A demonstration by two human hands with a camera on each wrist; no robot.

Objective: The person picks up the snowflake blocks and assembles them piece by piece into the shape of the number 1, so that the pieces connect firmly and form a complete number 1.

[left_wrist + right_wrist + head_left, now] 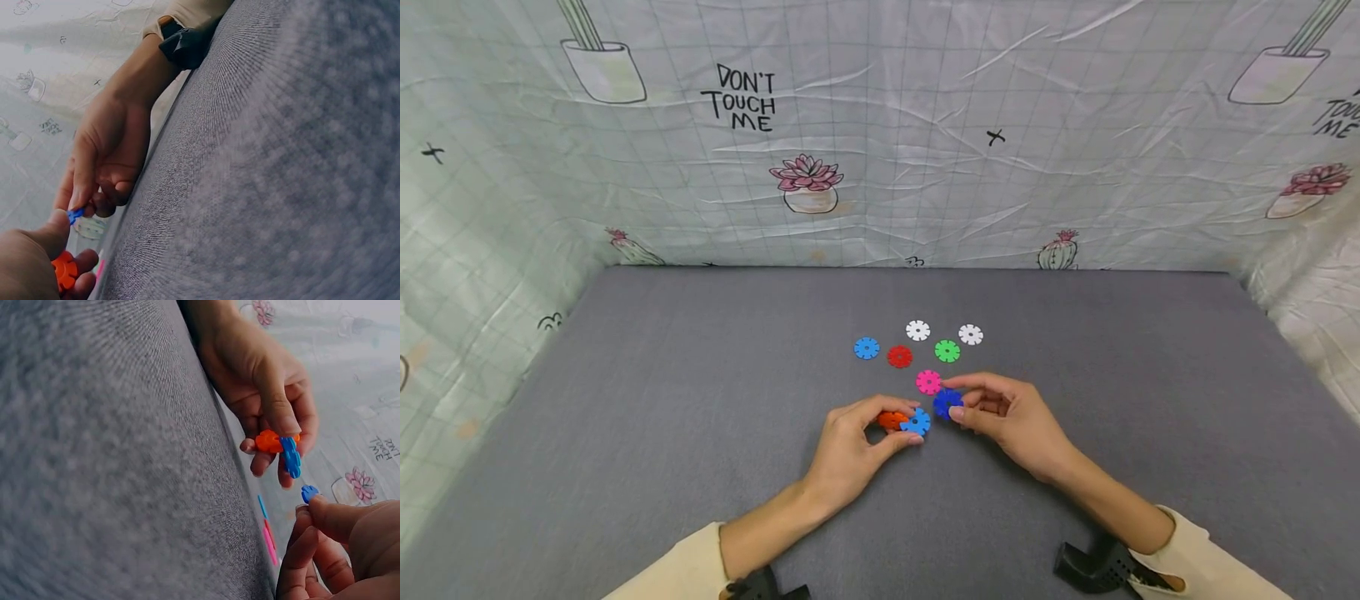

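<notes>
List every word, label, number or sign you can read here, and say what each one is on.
"DON'T TOUCH ME": on the hanging cloth, left of centre.
"TOU", "ME": same cloth, head view's right edge; cut off.
"X": cross marks on the cloth.
Lettering on the cloth, right wrist view: too blurred to read.
Discs: no readable text.

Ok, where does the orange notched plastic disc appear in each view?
Head: orange notched plastic disc, below centre.
Left wrist: disc, lower left, near the bottom.
Right wrist: disc, right of centre, about mid-height.
Shared landmark: the bare left hand holding it, visible in all three.
</notes>
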